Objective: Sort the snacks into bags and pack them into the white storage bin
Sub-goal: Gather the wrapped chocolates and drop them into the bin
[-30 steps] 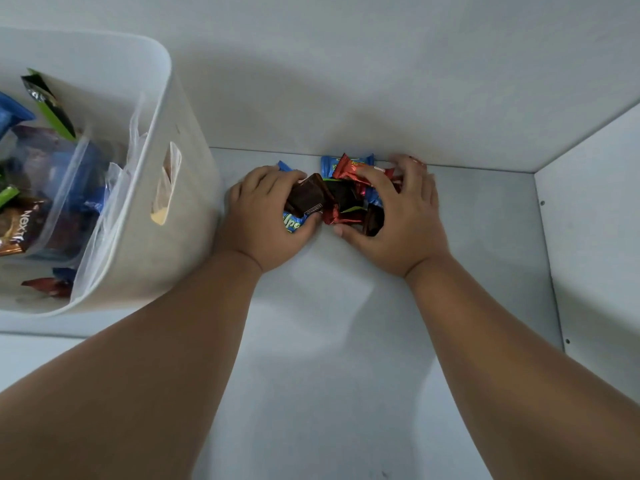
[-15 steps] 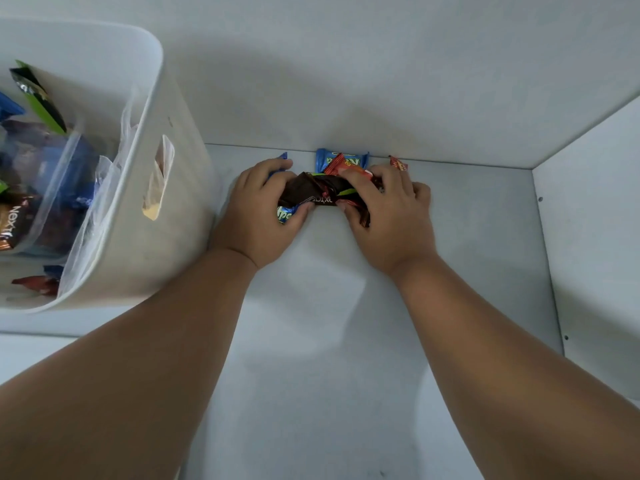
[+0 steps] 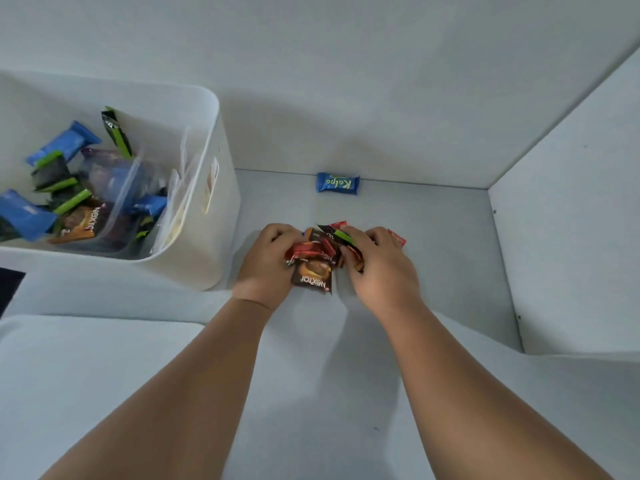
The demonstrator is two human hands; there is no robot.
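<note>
Between my two hands is a bunch of small snack packets [image 3: 317, 258], brown, red and black-green. My left hand [image 3: 268, 265] grips the bunch from the left, and my right hand [image 3: 377, 265] grips it from the right, fingers curled over the wrappers. A brown Nextar packet [image 3: 311, 277] hangs at the bunch's near side. One blue Kalpa packet [image 3: 337, 183] lies alone by the back wall. The white storage bin [image 3: 214, 216] stands to the left, holding clear bags and loose blue, green and brown packets.
The grey surface [image 3: 311, 375] is boxed in by a white back wall [image 3: 346, 98] and a white side panel [image 3: 571, 237] on the right. A dark object [image 3: 8, 285] shows at the far left edge.
Both hands have pulled the gathered packets toward me, away from the back wall. The blue Kalpa packet stayed behind by the wall.
</note>
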